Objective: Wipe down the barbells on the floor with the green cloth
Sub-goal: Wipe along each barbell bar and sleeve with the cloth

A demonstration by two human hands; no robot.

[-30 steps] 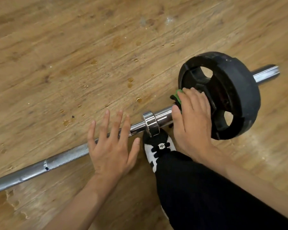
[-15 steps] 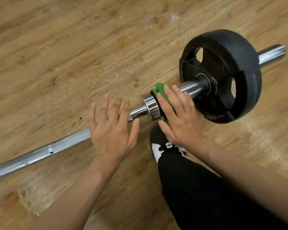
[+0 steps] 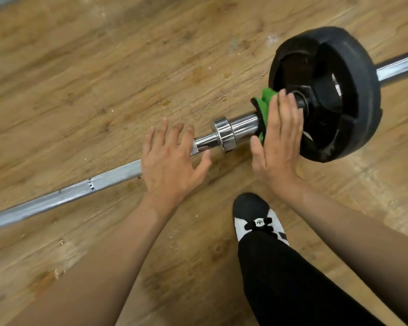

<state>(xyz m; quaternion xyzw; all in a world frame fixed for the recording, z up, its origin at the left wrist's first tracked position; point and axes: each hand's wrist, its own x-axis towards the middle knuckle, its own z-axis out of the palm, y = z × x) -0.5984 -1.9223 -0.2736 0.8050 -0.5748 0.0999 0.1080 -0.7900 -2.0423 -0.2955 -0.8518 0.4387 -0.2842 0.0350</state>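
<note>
- Green cloth (image 3: 265, 103): bunched round the chrome sleeve (image 3: 244, 128) of the barbell (image 3: 113, 178). It sits at the far-right end of the sleeve's bare stretch, touching the hub of the black weight plate (image 3: 360, 90). A fold stands up beside my fingertips.
- My right hand (image 3: 278, 142) lies on the cloth, fingers straight and together, thumb spread on the near side. It presses the cloth onto the sleeve and does not clench it.
- Axis: the barbell lies on the floor (image 3: 104, 67), its long axis running from near left to far right. From my grip the bare sleeve extends left to the collar (image 3: 224, 134). The plate closes off travel to the right. I judge that the coming stroke must run leftward along this axis, or turn round the sleeve.
- My left hand (image 3: 172, 158) is released, fingers spread, and lies across the knurled shaft just left of the collar. Whether it bears down I cannot tell.
- The right hand is the nearer to the cloth. The left is apart from it, with the collar between.
- Writing: a small trefoil-shaped emblem on the tongue of the black-and-white shoe (image 3: 257, 220), near, between my forearms. No lettering is readable there.
- Pale marks on the plate face beside my right hand are too blurred to read.
- Surround: a black trouser leg (image 3: 292, 278) above the shoe, and worn, spotted wooden boards.
</note>
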